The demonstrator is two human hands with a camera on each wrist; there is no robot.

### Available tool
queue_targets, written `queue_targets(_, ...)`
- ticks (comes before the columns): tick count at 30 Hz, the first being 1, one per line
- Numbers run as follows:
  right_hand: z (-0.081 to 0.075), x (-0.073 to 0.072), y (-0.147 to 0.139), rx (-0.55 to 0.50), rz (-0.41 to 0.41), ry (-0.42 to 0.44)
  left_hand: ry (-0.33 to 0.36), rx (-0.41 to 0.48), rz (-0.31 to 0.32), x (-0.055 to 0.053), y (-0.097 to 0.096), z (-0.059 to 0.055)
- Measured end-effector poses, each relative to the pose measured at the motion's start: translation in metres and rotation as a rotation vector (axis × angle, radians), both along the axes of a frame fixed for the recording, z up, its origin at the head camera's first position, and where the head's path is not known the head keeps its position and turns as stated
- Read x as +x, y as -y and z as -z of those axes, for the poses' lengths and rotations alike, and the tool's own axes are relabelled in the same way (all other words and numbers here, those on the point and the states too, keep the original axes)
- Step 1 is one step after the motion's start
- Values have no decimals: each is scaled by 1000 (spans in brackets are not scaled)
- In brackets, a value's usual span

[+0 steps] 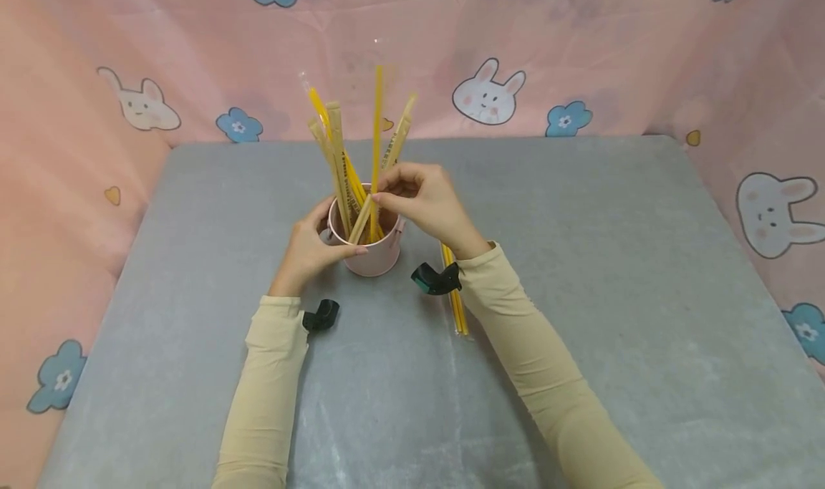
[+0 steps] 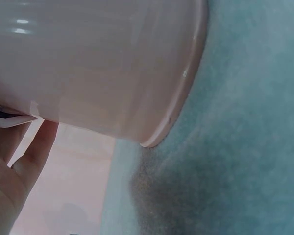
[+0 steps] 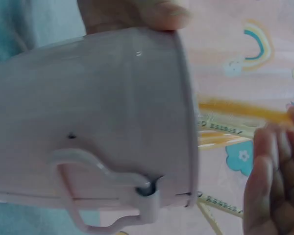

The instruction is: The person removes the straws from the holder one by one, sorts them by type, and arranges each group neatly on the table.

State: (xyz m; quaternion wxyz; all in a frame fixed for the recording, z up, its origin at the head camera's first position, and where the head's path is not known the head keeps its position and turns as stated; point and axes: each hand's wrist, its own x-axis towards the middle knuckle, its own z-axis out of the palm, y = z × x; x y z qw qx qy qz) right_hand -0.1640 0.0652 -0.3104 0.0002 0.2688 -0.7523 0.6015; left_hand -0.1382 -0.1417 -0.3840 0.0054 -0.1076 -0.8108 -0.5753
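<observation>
Pink bunny-print cloth (image 1: 412,16) walls off the far side and both flanks of a grey bench (image 1: 612,260). From where I stand: right hand (image 1: 433,199) has thumb and fingers pinching an upright yellow straw (image 1: 378,117) just above the bucket (image 1: 374,261) mouth. Key relation, my read: straw's long axis is near vertical, lower end inside the rim, so travel is along the bucket's axis; right hand owns it. Can't tell if the paper-wrapped straw (image 1: 360,221) by the thumb is caught too. Left hand (image 1: 306,253) grips the bucket from the left, thumb over the near rim, fingers round the side. Tall straws crowd left and behind right. Loose yellow straws (image 1: 456,306) lie under the right wrist. Room: upward, plus bench to the right; far edge well behind the bucket.
</observation>
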Motion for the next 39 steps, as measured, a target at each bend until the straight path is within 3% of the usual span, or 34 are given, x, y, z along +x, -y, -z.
queue_targets(5,1,0,-1,-45,66,-27,-1,-6,2,-1,0,1)
queue_targets(13,-14,8,-14,-284,155,-76,-15,-1,2,-1,0,0)
queue_targets(20,-30,15,-35,-475,157,-118,-1,-17,-7,-1,0,-1)
queue_targets(28,-39,25,-59,-456,140,-60,2,-10,-7,-2,1,0)
queue_targets(39,-36,38,-74,-433,141,30,-3,-12,-6,-1,0,-2)
